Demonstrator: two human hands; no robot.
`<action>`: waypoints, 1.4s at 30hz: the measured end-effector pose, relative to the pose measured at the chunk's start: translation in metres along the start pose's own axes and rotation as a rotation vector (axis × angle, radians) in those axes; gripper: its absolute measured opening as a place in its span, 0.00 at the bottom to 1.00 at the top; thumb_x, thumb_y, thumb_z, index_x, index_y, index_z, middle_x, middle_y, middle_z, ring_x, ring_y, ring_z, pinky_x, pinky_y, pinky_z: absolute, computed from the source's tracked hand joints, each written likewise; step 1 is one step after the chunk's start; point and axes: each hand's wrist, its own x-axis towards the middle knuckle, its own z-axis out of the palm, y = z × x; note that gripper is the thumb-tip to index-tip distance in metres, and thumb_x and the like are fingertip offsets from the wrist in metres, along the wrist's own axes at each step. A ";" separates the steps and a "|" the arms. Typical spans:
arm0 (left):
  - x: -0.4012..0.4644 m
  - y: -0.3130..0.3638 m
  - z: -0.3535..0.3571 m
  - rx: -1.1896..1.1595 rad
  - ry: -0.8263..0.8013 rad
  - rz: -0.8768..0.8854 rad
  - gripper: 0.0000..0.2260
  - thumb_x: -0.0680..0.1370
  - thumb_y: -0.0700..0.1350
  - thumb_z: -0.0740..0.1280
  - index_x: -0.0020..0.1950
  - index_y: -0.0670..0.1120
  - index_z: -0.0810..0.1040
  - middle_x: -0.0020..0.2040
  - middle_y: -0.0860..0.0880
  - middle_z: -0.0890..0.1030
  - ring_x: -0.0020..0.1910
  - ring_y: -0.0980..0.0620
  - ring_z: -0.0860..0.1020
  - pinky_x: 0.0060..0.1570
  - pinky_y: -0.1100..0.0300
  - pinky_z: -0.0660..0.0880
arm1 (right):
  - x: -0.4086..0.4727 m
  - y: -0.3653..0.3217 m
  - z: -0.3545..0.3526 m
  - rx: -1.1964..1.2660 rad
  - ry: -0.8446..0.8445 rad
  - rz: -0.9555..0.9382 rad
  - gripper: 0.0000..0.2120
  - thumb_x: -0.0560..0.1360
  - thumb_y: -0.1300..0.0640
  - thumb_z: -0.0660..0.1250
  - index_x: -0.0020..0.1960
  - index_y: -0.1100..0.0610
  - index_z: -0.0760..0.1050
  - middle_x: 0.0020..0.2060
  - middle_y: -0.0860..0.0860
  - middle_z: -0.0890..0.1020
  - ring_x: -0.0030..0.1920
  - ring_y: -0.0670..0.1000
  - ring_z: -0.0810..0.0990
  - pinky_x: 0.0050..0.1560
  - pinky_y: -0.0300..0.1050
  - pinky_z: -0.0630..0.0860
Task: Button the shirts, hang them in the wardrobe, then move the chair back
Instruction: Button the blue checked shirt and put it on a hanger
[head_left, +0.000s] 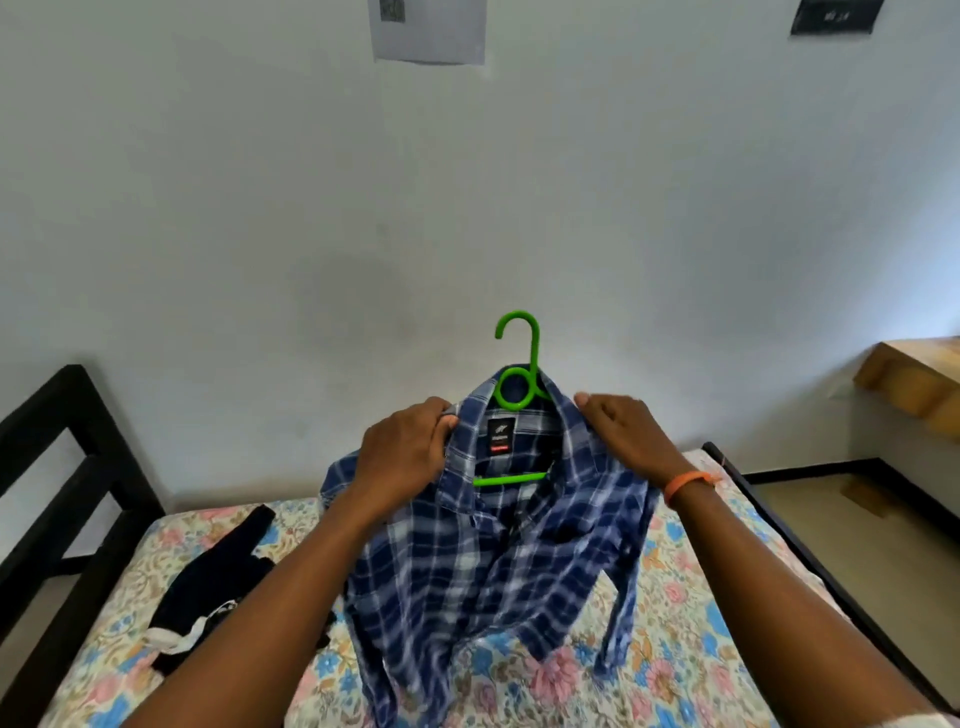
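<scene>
A blue and white plaid shirt hangs on a green plastic hanger, held up above the bed. The hanger's hook sticks up out of the collar and its lower bar shows inside the open neck. My left hand grips the left side of the collar. On the right side of the collar and shoulder, my right hand holds the cloth; an orange band is on that wrist. The shirt front hangs open below the collar, and its hem rests on the bed.
The bed has a floral sheet and a black metal frame. A dark garment with white trim lies on the sheet at the left. A wooden shelf juts out at the right. A plain white wall stands behind.
</scene>
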 end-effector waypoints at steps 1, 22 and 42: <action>0.000 -0.002 0.000 0.000 -0.011 -0.011 0.13 0.84 0.54 0.55 0.56 0.50 0.76 0.45 0.49 0.82 0.40 0.47 0.78 0.35 0.57 0.65 | -0.008 0.012 0.004 -0.058 -0.007 -0.022 0.31 0.79 0.30 0.50 0.35 0.55 0.70 0.30 0.50 0.76 0.31 0.48 0.74 0.35 0.49 0.69; -0.061 0.126 0.024 -0.019 -0.129 -0.118 0.14 0.82 0.50 0.59 0.46 0.43 0.77 0.40 0.45 0.80 0.37 0.47 0.76 0.37 0.54 0.73 | -0.069 0.089 -0.088 -0.395 0.002 -0.269 0.28 0.80 0.38 0.53 0.32 0.57 0.67 0.24 0.52 0.70 0.26 0.56 0.70 0.28 0.45 0.64; -0.127 -0.100 0.424 -0.339 -0.704 -0.485 0.11 0.85 0.45 0.55 0.47 0.41 0.70 0.39 0.41 0.74 0.34 0.44 0.70 0.37 0.50 0.68 | -0.047 0.353 0.250 -0.412 -0.628 0.087 0.27 0.78 0.36 0.47 0.38 0.56 0.68 0.28 0.51 0.67 0.28 0.50 0.65 0.32 0.48 0.60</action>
